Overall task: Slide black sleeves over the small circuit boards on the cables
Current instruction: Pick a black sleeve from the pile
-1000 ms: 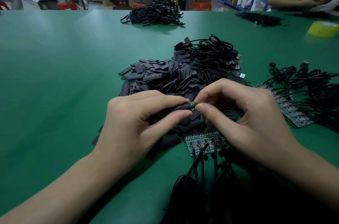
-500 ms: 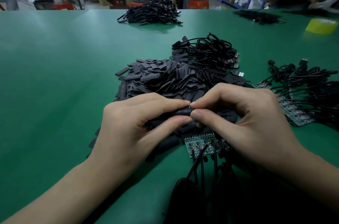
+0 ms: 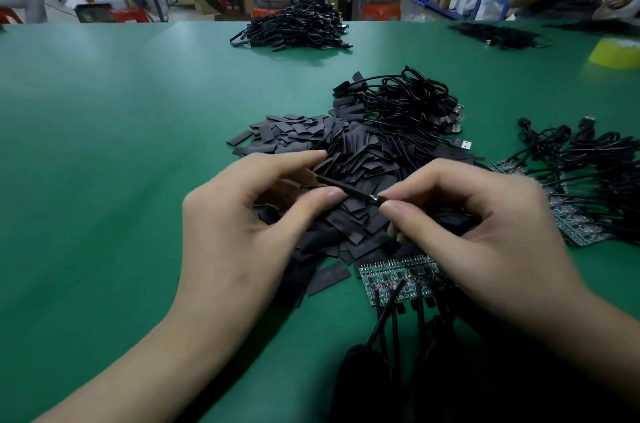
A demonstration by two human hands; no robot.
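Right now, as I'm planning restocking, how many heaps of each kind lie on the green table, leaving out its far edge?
Loose sleeve heaps: 1
Cable heaps with bare boards: 2
Cable heaps with boards sleeved: 1
Total: 4

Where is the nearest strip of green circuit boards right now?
Head view, low centre-right: the strip of green circuit boards lies on the green table, at the near edge of the black sleeve pile, partly under the right hand.
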